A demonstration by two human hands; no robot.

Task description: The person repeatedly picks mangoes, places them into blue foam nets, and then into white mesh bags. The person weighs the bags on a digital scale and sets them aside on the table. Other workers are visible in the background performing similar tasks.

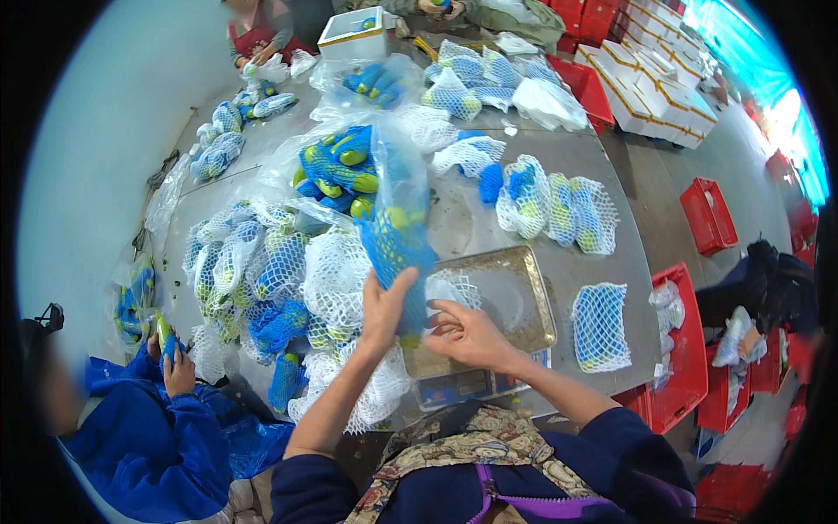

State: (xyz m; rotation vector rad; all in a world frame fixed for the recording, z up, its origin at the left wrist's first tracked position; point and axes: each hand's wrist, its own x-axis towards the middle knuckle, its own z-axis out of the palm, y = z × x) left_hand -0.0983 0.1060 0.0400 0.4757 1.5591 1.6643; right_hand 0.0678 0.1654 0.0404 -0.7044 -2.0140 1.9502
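My left hand (387, 308) grips a blue mesh sleeve (396, 252) with pale green, elongated fruit inside, held upright and slightly blurred. To its right, my right hand (468, 334) hovers over a worn metal tray (517, 308), its fingers bent and apart, with nothing visible held. A white foam net (458, 288) lies on that tray, partly behind the fingers. The tray rests on what looks like a weighing scale (455, 388). Left of my left hand, white foam nets (337, 275) are heaped around fruit in blue mesh (281, 321).
Beyond my hands lies an open clear plastic bag (399, 157) of blue-netted fruit. Netted packs (599, 327) sit on the metal table (622, 262) at right. Red crates (681, 354) stand beside it. A co-worker in blue (157, 452) holds a fruit at left; another person (265, 39) works behind.
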